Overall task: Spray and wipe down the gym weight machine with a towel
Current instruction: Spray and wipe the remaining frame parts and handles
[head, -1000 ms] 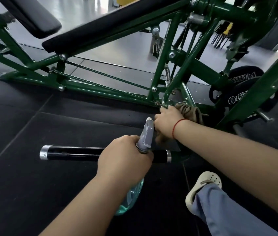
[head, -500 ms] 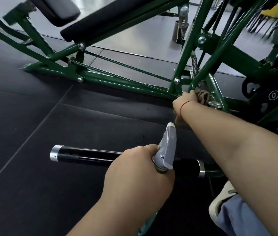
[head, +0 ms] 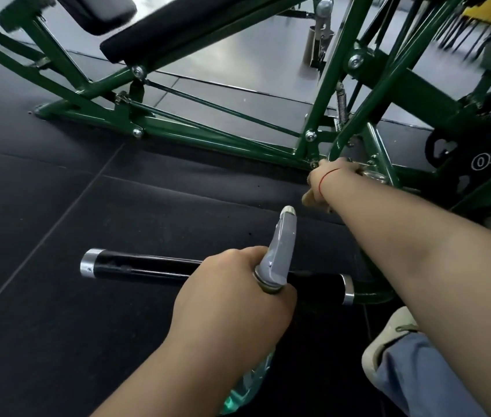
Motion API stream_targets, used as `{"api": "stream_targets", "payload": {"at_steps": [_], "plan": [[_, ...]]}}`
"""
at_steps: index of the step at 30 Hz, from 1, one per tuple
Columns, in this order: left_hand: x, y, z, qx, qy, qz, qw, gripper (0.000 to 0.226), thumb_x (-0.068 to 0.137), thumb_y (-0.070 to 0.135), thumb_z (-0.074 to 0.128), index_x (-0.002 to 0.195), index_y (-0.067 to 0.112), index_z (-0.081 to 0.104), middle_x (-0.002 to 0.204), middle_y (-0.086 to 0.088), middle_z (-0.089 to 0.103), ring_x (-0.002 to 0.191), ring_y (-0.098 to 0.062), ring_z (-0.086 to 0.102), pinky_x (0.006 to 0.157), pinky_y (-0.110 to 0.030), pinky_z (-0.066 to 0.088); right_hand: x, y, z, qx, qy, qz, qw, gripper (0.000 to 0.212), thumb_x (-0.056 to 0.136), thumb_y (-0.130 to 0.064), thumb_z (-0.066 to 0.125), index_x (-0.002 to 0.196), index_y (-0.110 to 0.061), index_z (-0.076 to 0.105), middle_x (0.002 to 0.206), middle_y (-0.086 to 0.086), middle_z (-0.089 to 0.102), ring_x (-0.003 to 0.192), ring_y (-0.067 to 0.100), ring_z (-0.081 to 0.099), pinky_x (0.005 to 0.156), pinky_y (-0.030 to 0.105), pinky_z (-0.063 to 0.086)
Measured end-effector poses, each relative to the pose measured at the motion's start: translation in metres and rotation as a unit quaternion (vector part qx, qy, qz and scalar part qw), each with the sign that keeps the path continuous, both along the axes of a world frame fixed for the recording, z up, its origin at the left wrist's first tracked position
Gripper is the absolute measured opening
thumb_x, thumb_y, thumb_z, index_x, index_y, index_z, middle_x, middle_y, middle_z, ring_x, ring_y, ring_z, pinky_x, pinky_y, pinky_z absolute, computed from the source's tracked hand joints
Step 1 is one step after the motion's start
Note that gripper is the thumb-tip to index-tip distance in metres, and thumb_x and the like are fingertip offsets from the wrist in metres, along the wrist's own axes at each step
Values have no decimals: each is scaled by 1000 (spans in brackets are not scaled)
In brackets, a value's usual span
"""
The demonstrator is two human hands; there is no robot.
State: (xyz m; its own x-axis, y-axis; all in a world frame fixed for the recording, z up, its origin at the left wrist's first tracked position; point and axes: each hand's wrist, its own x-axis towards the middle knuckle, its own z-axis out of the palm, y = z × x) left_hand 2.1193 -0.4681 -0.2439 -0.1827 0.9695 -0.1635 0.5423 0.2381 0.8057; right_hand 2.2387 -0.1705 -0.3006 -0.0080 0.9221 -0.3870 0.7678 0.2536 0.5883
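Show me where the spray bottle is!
In the head view, the spray bottle is low in the middle, gripped by the left hand, just in front of the black handle bar with silver ends.

A single wide-angle camera worn on the head looks forward and steeply down, close to the green machine frame (head: pixel 208 139) and the dark floor mat (head: pixel 42 236) beneath it.

Two hands: left hand (head: pixel 232 299) and right hand (head: pixel 332 176). One spray bottle (head: pixel 280 251), one towel (head: pixel 308 200), one green machine (head: pixel 208 139), two black pads (head: pixel 178 28), one shoe (head: pixel 388 341).
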Motion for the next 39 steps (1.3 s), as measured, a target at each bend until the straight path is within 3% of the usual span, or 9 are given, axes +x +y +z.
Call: {"api": "stream_targets", "payload": {"at_steps": [6, 11, 17, 20, 24, 27, 31, 34, 39], "plan": [[1, -2, 2, 8, 32, -10, 999, 25, 82, 37, 60, 72, 56, 49, 56, 23, 54, 48, -10, 45, 49, -23, 33, -10, -13, 8, -58, -68, 43, 995, 64, 81, -55, 55, 135, -21, 56, 139, 11, 50, 124, 42, 55, 93, 58, 51], [1, -2, -2, 13, 35, -4, 999, 16, 82, 38, 58, 76, 49, 49, 56, 20, 53, 48, -11, 43, 49, -23, 33, -10, -9, 3, 5, -48, 19, 999, 57, 95, -36, 52, 149, -20, 42, 150, 12, 33, 133, 43, 40, 89, 48, 44], [5, 0, -2, 16, 66, 0, 998, 9, 81, 42, 55, 83, 44, 46, 67, 24, 54, 54, -12, 44, 52, -23, 36, 13, 25, -6, 65, 28, -96, 993, 67, 95, -41, 60, 152, -17, 33, 150, 11, 32, 140, 34, 35, 110, 45, 40], [5, 0, 0, 10, 76, -1, 997, 10, 82, 41, 55, 83, 45, 46, 67, 27, 53, 55, -9, 45, 52, -21, 35, 17, 37, -16, 60, 16, -39, 997, 65, 95, -56, 32, 144, -17, 48, 131, 10, 49, 128, 30, 50, 90, 42, 47], [7, -2, 0, 17, 86, 9, 996, 9, 81, 40, 55, 80, 35, 48, 66, 23, 54, 55, -11, 44, 51, -23, 32, 3, 6, 3, 21, -35, -31, 999, 27, 103, -33, 47, 124, -18, 55, 116, 12, 51, 127, 31, 48, 78, 42, 45], [7, -2, 1, 19, 90, 16, 996, 10, 82, 41, 56, 81, 33, 50, 67, 21, 56, 56, -12, 45, 51, -24, 33, -1, -7, 5, 29, -21, -53, 998, 40, 94, -6, 49, 128, -26, 51, 118, 17, 49, 116, 40, 53, 54, 41, 48], [6, -1, 3, 8, 76, 9, 997, 12, 82, 39, 58, 74, 43, 50, 61, 27, 54, 52, -6, 47, 46, -20, 27, -2, -17, 1, 53, -56, 11, 997, 43, 99, -20, 45, 143, -20, 45, 144, 23, 40, 127, 45, 43, 90, 52, 47], [4, -2, 3, 7, 73, -4, 997, 20, 82, 38, 59, 72, 51, 47, 59, 28, 52, 51, -7, 46, 46, -20, 27, -2, -28, -4, 39, -51, 60, 996, 62, 94, -51, 57, 148, -23, 45, 149, 13, 35, 134, 42, 36, 95, 55, 41], [1, -3, 3, 8, 40, -7, 999, 24, 82, 35, 61, 68, 51, 49, 54, 21, 51, 49, -13, 41, 48, -24, 30, -6, -46, 2, -36, -82, 102, 991, 54, 98, -42, 59, 148, -29, 46, 154, 3, 40, 143, 33, 27, 109, 60, 30]]}}
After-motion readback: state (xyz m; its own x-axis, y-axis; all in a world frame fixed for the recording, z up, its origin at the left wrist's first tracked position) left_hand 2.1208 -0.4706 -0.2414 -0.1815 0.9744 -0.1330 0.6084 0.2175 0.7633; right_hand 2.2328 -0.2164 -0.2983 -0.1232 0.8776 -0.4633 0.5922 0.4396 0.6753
